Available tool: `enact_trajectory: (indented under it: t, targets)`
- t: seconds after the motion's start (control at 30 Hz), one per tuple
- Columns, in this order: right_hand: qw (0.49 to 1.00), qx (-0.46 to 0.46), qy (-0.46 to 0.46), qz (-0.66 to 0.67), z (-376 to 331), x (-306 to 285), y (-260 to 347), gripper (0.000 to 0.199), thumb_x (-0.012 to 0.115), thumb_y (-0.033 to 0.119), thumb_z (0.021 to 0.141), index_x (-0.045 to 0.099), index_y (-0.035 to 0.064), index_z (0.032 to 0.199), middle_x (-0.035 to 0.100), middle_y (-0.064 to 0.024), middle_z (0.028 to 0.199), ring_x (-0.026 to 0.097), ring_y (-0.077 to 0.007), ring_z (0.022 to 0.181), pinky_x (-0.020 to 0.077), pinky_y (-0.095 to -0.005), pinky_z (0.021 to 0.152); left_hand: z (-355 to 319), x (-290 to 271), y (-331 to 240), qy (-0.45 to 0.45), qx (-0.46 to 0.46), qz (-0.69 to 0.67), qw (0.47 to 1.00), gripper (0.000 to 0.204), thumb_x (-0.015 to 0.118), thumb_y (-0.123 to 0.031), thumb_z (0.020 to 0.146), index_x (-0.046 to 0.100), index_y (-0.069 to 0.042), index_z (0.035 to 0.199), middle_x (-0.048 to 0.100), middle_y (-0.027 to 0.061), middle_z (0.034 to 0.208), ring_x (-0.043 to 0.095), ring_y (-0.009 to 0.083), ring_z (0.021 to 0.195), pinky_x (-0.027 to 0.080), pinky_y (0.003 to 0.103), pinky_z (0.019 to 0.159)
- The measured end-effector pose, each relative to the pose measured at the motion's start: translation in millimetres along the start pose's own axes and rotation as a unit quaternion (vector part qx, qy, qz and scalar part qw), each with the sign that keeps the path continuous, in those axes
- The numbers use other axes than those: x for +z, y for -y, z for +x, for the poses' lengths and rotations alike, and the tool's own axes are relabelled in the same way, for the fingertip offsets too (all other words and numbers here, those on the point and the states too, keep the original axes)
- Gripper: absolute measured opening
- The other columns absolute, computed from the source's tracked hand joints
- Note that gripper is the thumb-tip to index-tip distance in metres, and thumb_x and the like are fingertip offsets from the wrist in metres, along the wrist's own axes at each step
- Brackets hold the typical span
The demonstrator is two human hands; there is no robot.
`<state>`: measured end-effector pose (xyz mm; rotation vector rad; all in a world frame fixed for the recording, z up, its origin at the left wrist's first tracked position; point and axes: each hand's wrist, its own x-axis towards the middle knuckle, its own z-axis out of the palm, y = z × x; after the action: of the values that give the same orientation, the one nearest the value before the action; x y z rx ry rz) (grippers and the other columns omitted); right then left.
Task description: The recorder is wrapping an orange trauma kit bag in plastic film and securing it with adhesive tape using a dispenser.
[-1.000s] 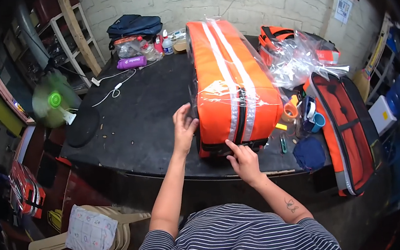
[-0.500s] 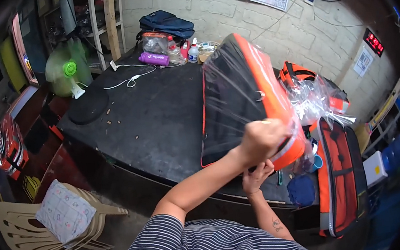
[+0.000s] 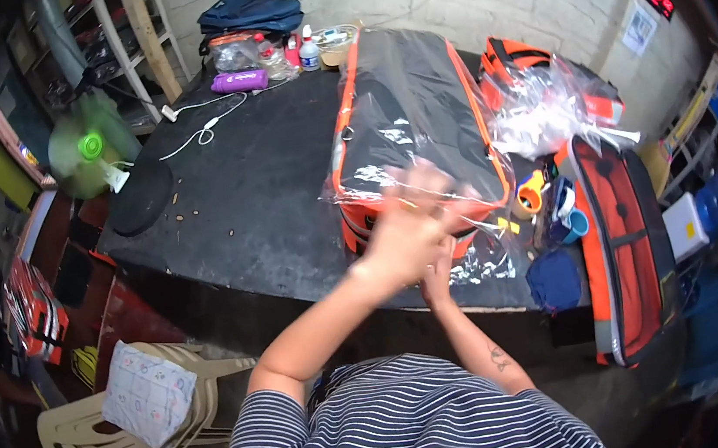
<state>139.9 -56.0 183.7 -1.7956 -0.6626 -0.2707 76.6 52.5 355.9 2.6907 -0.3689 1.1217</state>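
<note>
A large rectangular black bag (image 3: 415, 95) with orange edges lies flat on the dark table, wrapped in clear plastic (image 3: 380, 174). Over its near edge is my left hand (image 3: 416, 222), smeared by motion, its fingers looking spread above the plastic. My right hand (image 3: 437, 279) is lower, against the bag's near side, with its fingers partly hidden behind the left hand. Crumpled loose plastic (image 3: 486, 265) hangs at the near right corner of the bag.
Right of the bag are an orange tape roll (image 3: 531, 195), a blue cup (image 3: 575, 223), a dark blue cloth (image 3: 553, 280), and an upright orange-black bag (image 3: 620, 249). Behind lie crumpled plastic (image 3: 539, 109), a purple bottle (image 3: 240, 82) and a blue backpack (image 3: 249, 12). Stacked chairs (image 3: 84, 436) stand left.
The wrapped bag has gone from tilted up to lying flat, its near edge facing me. My left hand has shifted left and up from the bag's right edge, and its fist has loosened.
</note>
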Motion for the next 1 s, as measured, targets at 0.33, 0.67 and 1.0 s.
enact_trajectory:
  t: [0.33, 0.67, 1.0]
  targets:
    - [0.992, -0.069, -0.038, -0.100, 16, -6, 3, 0.040, 0.051, -0.011, 0.064, 0.049, -0.0071, 0.103, 0.054, -0.0272, 0.094, 0.053, -0.0479, 0.088, 0.0449, -0.0495, 0.075, 54, -69, 52, -0.115, 0.098, 0.039, 0.988, 0.011, 0.059, -0.003, 0.069, 0.062, -0.002, 0.080, 0.058, 0.0085, 0.069, 0.060, 0.0255, 0.064, 0.048, 0.035, 0.056]
    - [1.000, -0.007, -0.003, 0.013, -3, 13, 10, 0.032, 0.065, -0.005, 0.070, 0.052, -0.0028, 0.100, 0.055, -0.0179, 0.090, 0.057, -0.0382, 0.082, 0.0469, -0.0378, 0.074, -132, 1, 61, -0.234, -0.260, 0.015, 0.937, 0.073, 0.081, -0.020, 0.064, 0.050, -0.003, 0.128, 0.049, 0.0153, 0.116, 0.045, 0.0320, 0.113, 0.040, 0.041, 0.093]
    - [0.997, -0.040, -0.051, -0.042, 48, -1, 9, 0.021, 0.070, 0.001, 0.071, 0.057, -0.0011, 0.089, 0.056, -0.0093, 0.080, 0.057, -0.0199, 0.077, 0.0459, -0.0315, 0.070, -213, 28, 96, -0.226, -0.481, -0.092, 0.842, 0.014, 0.060, -0.009, 0.087, 0.067, 0.002, 0.084, 0.060, 0.0070, 0.059, 0.051, 0.0087, 0.050, 0.042, 0.027, 0.050]
